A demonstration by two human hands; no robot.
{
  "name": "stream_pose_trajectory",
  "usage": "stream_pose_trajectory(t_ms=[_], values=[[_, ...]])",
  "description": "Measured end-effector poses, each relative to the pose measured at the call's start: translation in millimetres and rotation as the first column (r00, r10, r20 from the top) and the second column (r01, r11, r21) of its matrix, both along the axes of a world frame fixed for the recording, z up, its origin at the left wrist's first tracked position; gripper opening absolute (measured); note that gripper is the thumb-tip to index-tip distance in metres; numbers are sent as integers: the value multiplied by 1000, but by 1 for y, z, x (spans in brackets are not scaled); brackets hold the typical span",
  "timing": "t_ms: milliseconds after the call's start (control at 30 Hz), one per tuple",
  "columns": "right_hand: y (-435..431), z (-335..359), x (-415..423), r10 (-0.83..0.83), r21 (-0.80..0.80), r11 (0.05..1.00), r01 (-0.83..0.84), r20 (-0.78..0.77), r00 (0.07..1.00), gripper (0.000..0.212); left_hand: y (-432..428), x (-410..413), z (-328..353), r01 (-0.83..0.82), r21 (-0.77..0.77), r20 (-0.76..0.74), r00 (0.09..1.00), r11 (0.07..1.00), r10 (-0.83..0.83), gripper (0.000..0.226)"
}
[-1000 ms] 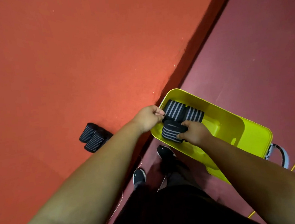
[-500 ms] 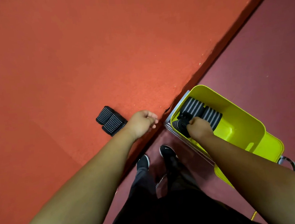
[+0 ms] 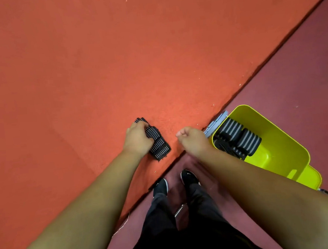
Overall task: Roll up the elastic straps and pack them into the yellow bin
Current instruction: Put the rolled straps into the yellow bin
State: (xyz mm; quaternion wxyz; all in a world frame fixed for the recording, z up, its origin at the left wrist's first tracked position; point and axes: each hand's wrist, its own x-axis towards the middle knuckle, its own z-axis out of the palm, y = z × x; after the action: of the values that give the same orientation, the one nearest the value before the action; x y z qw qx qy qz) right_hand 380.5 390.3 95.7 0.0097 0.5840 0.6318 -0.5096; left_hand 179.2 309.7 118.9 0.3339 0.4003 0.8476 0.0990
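Two rolled black straps with white stripes (image 3: pixel 159 144) lie side by side on the red table (image 3: pixel 76 72). My left hand (image 3: pixel 137 139) grips the far one, fingers curled over it. My right hand (image 3: pixel 192 139) hovers over the table's edge between the rolls and the yellow bin (image 3: pixel 277 135), fingers curled, holding nothing. The bin stands on the floor beside the table and holds three striped rolls (image 3: pixel 238 136) at its near-left end.
The table's edge (image 3: pixel 235 95) runs diagonally from lower left to upper right, with maroon floor (image 3: pixel 301 64) beyond it. My feet in black shoes (image 3: pixel 188 178) stand below the edge. A grey frame (image 3: pixel 216 123) sits against the bin's left corner.
My left hand moved from the bin leftward onto the rolls on the table and took hold of one. My right hand let go of the roll in the bin and came out leftward.
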Motion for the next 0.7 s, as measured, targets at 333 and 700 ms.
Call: stream_pose_trajectory(t_ms=[333, 700], values=[[-30, -48, -57, 42, -183, 982, -44, -14, 999, 52, -24, -8, -26, 69, -23, 42, 997, 997, -68, 68], [-36, -64, -71, -9, -90, 996, 16, 85, 996, 45, -39, -24, -20, -79, 51, 226, 972, 996, 66, 58]])
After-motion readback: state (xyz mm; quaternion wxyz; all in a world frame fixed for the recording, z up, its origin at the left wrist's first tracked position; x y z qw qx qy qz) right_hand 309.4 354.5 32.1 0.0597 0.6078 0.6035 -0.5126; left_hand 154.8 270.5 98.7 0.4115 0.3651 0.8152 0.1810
